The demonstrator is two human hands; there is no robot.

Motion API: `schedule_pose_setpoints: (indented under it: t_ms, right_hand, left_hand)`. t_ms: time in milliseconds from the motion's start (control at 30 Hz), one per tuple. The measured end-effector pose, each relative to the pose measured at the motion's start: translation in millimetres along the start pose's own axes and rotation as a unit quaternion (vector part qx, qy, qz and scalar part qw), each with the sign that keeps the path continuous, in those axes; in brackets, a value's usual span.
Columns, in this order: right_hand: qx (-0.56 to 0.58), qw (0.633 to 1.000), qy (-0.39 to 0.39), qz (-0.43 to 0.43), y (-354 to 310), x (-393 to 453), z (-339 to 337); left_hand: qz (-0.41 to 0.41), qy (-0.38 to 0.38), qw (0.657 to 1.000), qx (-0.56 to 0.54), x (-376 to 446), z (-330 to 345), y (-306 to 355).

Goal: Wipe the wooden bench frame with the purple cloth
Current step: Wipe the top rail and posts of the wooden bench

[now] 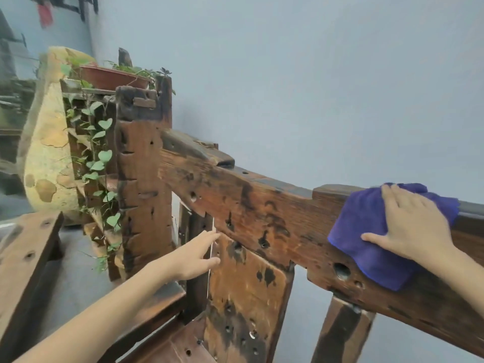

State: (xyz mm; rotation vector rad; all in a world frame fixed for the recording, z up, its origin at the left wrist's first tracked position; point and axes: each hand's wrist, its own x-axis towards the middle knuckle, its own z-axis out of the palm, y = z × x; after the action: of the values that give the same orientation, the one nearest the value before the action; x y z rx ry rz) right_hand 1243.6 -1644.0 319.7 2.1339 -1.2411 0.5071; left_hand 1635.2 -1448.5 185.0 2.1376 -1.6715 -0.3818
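Note:
The wooden bench frame point(248, 205) is dark, rough and full of holes, with a thick top rail running from centre to right. A purple cloth point(366, 231) is draped over that rail at the right. My right hand point(411, 226) lies flat on the cloth with fingers spread, pressing it against the rail. My left hand point(199, 254) reaches to the back panel point(246, 284) below the rail, fingers extended and touching its left edge, holding nothing.
A wooden plant stand point(91, 158) with a trailing vine and a brown pot point(112, 77) stands left of the bench. Behind it is a large yellowish stone point(44, 153). A wooden table edge point(23, 258) is at lower left. A grey wall lies behind.

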Motion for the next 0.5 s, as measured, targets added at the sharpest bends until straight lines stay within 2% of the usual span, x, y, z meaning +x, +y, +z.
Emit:
schedule_pose_setpoints:
  t_ms: [133,233,300,367,433,500]
  right_hand:
    - [-0.033,0.994,-0.067,0.079,-9.0,0.4,0.3]
    - [-0.029,0.991,-0.066,0.113,-53.6,26.0,1.4]
    - [-0.016,0.989,-0.086,0.118,-91.8,53.9,0.3]
    - [-0.014,0.989,-0.116,0.091,-129.1,81.1,0.5]
    - [0.018,0.987,-0.156,0.026,-169.0,97.3,6.0]
    - [0.073,0.986,-0.146,-0.017,-192.5,99.4,20.8]
  left_hand:
    - [-0.074,-0.017,0.997,-0.001,-52.7,-23.3,-105.3]
    - [-0.136,-0.032,0.99,0.011,-87.5,-41.4,-172.6]
    - [-0.145,-0.029,0.989,0.011,-101.2,-51.4,-195.1]
    - [-0.135,-0.013,0.991,0.017,-102.1,-62.4,-199.5]
    - [-0.121,0.001,0.992,0.018,-98.2,-73.9,-197.6]
    - [-0.094,0.015,0.995,0.019,-89.3,-85.6,-194.7]
